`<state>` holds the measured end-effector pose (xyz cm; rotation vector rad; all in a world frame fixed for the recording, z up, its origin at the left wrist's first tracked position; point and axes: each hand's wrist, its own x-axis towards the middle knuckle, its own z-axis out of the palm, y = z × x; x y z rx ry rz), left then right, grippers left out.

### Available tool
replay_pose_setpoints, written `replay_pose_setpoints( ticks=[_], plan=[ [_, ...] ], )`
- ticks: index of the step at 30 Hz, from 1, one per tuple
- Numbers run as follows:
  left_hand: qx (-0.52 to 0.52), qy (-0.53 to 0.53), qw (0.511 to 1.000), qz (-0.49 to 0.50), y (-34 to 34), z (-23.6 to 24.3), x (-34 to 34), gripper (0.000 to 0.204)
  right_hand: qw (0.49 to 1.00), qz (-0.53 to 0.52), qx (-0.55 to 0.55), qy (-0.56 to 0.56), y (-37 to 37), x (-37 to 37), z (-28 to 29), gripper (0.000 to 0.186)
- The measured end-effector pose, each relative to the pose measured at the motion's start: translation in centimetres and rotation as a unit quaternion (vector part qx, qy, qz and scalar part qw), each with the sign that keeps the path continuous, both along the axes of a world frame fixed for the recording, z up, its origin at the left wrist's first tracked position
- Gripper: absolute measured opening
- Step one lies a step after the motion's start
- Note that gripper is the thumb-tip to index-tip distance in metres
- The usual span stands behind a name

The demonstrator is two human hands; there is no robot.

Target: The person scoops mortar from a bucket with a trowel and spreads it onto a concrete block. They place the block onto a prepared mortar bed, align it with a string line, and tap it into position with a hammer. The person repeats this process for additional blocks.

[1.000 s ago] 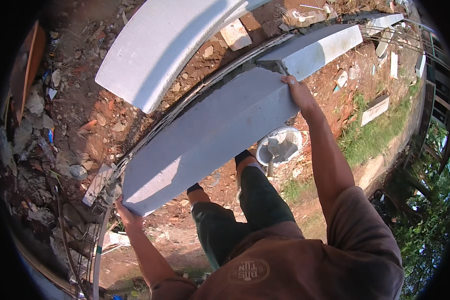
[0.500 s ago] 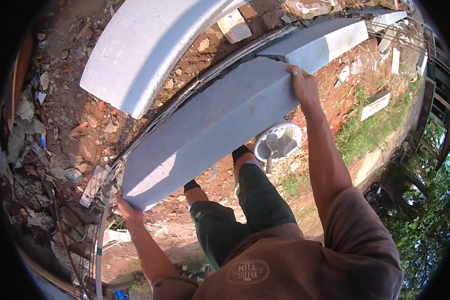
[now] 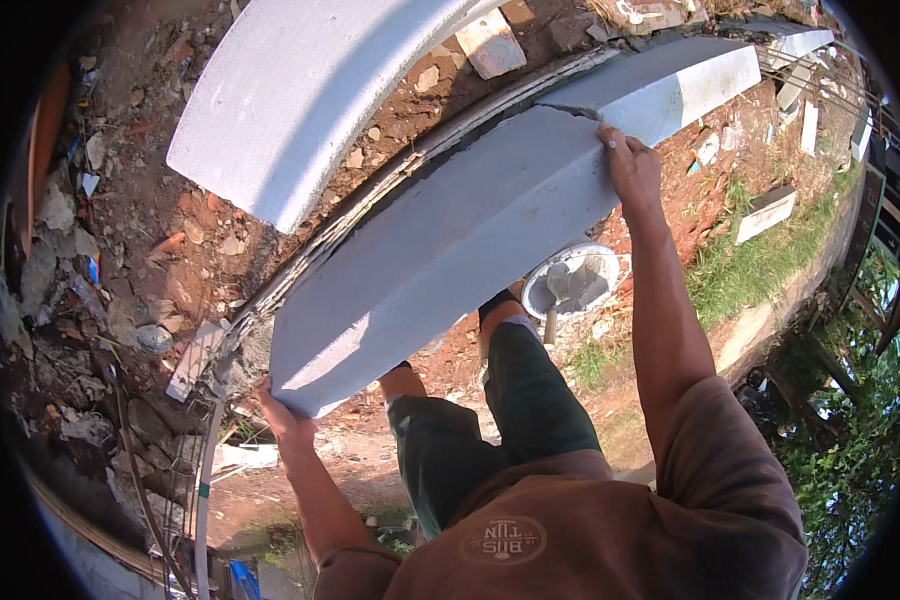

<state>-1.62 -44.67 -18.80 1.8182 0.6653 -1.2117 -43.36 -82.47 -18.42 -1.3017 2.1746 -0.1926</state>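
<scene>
My left hand [image 3: 288,415] is closed on the lower left end of a long grey precast concrete block [image 3: 430,240], with some fingertips hidden. My right hand [image 3: 632,160] grips its upper right end, fingers over the edge beside the joint with a second grey block [image 3: 657,90]. The held block lies along a rough, layered edge [image 3: 360,200], where some cement shows. Below the block, near my feet, a white bucket [image 3: 602,272] holds grey material and a trowel [image 3: 560,285].
A curved pale concrete slab [image 3: 270,100] lies across the top. Broken rubble [image 3: 90,420] and thin metal bars [image 3: 195,490] are at the left. Small slabs [image 3: 765,215] and grass [image 3: 720,280] lie right, with trees [image 3: 850,420] at the far right rim.
Both hands and the held block have shifted a little rightward and upward in the picture, along with some shift of the view. My grip on both ends is unchanged.
</scene>
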Motion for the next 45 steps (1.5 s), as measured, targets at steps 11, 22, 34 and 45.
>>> replay_pose_setpoints(
  ticks=[11,22,34,45],
  plan=[
    [0.026,-0.001,0.998,0.054,1.0,0.2,-2.8,0.051,1.0,0.01,0.005,-0.017,-0.8,0.4,0.2,0.053],
    [0.008,0.016,1.0,0.009,1.2,-3.9,-0.1,0.052,1.0,0.011,-0.001,-0.005,-0.3,1.1,-0.5,0.057],
    [0.038,0.018,0.999,-0.003,-1.7,-2.9,-0.1,0.054,0.998,-0.009,-0.038,0.043,-0.5,0.8,-2.0,0.063],
    [0.064,0.008,0.998,-0.011,-2.6,-3.2,0.3,0.053,0.997,-0.027,-0.066,0.026,-0.3,1.1,-2.0,0.055]
  ],
)
